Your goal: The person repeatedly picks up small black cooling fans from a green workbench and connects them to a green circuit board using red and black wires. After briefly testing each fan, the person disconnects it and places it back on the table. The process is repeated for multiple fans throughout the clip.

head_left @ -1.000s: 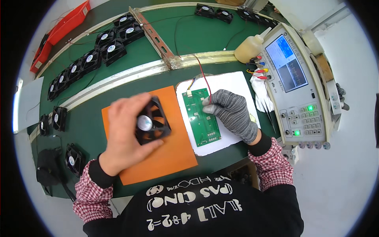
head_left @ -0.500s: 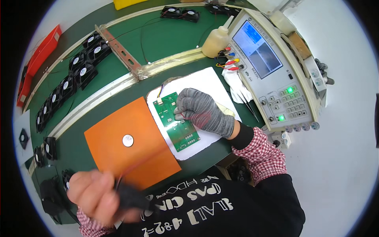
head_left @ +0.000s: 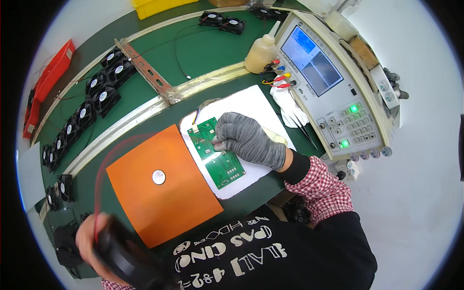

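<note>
Left hand (head_left: 89,244): bare, lower left of the frame, motion-blurred; grip closed around a black fan.
Black fan (head_left: 128,253): lower left of the frame, at the palm side, blurred, below the orange mat (head_left: 169,210).
Red lead (head_left: 98,188): faint blurred arc, from the left hand up over the upper edge of the orange mat.
Right hand (head_left: 249,140): grey knit glove, frame centre, over the green circuit board (head_left: 220,166); grip with fingertips drawn together at the board; whether anything is pinched, cannot tell.
Green circuit board: frame centre, lying on a white sheet (head_left: 251,101); wired connector at its upper left corner.
Orange mat: left of the white sheet, carrying one round pale disc (head_left: 158,177).
Worktop (head_left: 249,197): dark green.
Instrument (head_left: 338,104): upper right, beige, screen lit; squeeze bottle (head_left: 261,54) at its left.
Fan group (head_left: 104,99): upper left, black, pale round centres.
Red bin (head_left: 48,87): far upper left.
</note>
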